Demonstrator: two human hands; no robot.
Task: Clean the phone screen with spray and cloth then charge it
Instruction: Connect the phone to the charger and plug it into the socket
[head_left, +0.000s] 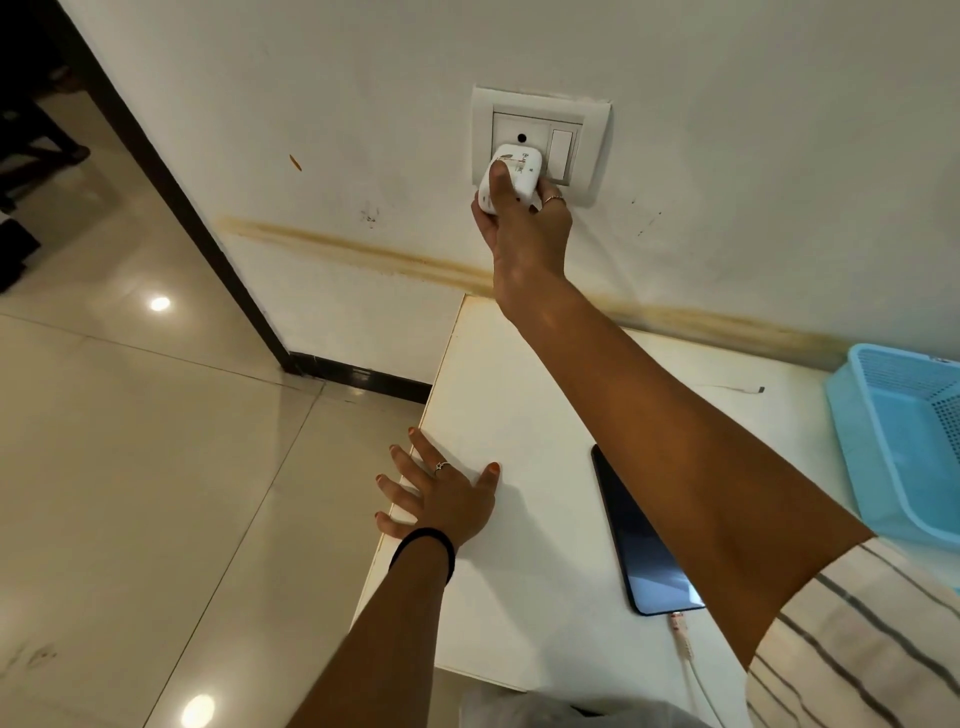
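My right hand (524, 228) pinches the white rounded charger plug (511, 179) against the wall socket plate (540, 111), my left hand (441, 499) lies spread on the white tabletop (519, 395) for balance, the black cabled phone (641, 540) flat beside it

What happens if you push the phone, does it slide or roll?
The phone is flat and thin, so it would probably slide, not roll. The table looks smooth, so likely easily. The cable plugged into it may tug it back.
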